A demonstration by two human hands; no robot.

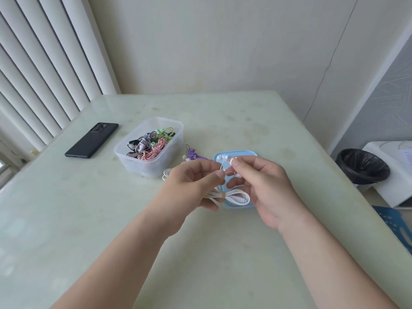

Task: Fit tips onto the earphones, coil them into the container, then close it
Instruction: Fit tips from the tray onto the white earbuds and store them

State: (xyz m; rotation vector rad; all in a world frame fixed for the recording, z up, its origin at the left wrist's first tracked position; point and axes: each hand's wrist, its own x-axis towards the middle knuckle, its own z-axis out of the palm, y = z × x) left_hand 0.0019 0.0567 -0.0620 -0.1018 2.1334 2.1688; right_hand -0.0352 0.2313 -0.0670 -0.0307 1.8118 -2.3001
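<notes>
Both forearms reach in from the table's (89,219) near edge and meet over its middle. Left hand (191,184) curls round the tied white earphones (236,196), its thumb and forefinger pinching one bud up near the right hand (267,186). That hand pinches a small white piece, apparently a tip (234,160), against the bud; the joint is too small to judge. Holding the bundle off the surface likely keeps the cord from tangling while the tip goes on.

Directly beneath sits a blue tray (249,153), perhaps the tub's lid, with spare tips (221,157) at its far end, close for easy picking. Just left lie a purple set (193,155) and a white set (166,173). Beyond them is the clear tub (133,161), open and holding coloured earphones. A phone (91,140) rests by the left edge. Bare top lies along the near and right edges, so the hands have room to coil
</notes>
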